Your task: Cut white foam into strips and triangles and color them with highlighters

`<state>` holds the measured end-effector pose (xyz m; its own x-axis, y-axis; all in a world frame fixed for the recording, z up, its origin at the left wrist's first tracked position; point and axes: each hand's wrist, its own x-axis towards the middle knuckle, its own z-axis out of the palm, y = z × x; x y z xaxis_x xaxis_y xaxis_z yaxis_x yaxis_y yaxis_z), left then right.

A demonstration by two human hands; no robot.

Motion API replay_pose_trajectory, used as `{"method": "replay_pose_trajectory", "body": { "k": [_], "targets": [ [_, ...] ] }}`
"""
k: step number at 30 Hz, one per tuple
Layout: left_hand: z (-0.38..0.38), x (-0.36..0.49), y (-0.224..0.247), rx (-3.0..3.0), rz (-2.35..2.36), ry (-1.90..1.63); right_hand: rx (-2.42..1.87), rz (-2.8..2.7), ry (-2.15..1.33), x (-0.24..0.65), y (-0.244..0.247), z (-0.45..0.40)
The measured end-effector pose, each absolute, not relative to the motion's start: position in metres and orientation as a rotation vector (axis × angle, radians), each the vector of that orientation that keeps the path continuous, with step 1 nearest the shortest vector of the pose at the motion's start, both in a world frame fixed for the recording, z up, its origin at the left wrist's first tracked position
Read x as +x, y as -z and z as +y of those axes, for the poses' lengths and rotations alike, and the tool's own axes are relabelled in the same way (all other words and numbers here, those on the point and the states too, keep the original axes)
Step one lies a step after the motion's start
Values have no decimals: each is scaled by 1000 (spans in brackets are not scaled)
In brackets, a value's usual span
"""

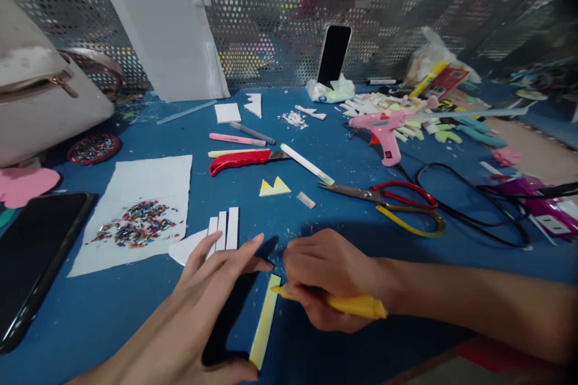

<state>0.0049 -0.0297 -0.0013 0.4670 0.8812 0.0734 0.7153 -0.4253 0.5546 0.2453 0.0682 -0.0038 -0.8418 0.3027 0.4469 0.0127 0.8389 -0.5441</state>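
My right hand [332, 280] is closed around a yellow marker [356, 305], its tip touching the upper part of a narrow foam-like strip [265, 322]. The strip lies flat and is coloured pale yellow. My left hand [198, 307] spreads its fingers over the table, the thumb against the strip's lower end and the index fingertip beyond its top end. Under and past the left fingers lie three white strips [233, 227] and a white rounded piece [187, 246], partly covered. A small yellow zigzag piece [274, 187] lies farther back.
Scissors [361, 192], a red-handled knife [241, 160] and a pink glue gun [383, 132] with a black cord lie beyond my hands. Glittery bits rest on a white sheet [153, 180] at left, beside a dark phone [40, 258]. Another phone [334, 55] stands at the back.
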Motion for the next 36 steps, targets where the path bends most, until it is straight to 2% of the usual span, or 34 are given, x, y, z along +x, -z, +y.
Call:
{"method": "replay_pose_trajectory", "body": {
  "k": [6,15,26,31,36],
  "targets": [
    [-26,5,0,2266,1261,-456,-36,-2520,-622,244,5,63],
    [-28,8,-3,2337,1370,-539,-199,-2307,-1028,248,7,72],
    [-24,16,-8,2356,1423,-523,-128,-2560,-572,242,4,64],
    [-24,15,-7,2418,1430,-514,55,-2538,-618,241,4,61],
    [-24,15,-6,2442,1419,-508,-143,-2497,-736,241,2,64]
  ]
}}
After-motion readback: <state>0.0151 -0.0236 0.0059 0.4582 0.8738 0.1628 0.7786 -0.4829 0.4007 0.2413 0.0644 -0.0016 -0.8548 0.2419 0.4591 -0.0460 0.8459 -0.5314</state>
